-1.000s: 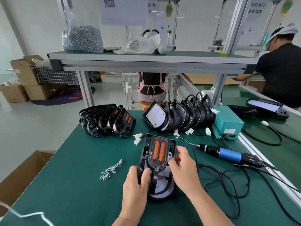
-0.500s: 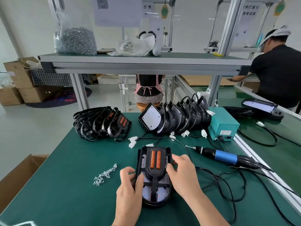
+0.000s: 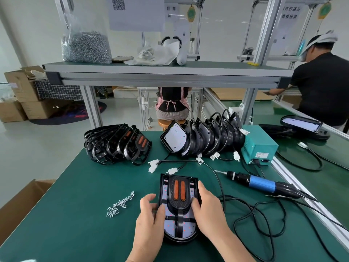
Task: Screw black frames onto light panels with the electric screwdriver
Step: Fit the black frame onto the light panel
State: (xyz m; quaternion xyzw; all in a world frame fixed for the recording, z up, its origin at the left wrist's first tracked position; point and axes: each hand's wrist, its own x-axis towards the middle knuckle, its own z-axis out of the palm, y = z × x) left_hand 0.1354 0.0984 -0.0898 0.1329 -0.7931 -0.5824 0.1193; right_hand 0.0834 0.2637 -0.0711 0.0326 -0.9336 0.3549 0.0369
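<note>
We are gripping the black frame [image 3: 179,191] against the light panel [image 3: 170,226] beneath it — left hand [image 3: 151,214] and right hand [image 3: 205,210] curled round its sides. Risk — letting go for screws [image 3: 120,204] left of our fingers [image 3: 149,198], or the electric screwdriver [image 3: 262,184] beyond-right, could shift alignment.

We stand at a factory assembly line — green-matted workbench [image 3: 75,214], aluminium-framed shelf [image 3: 160,72], bagged screws [image 3: 86,46], another worker [image 3: 324,87] at the neighbouring bench.
</note>
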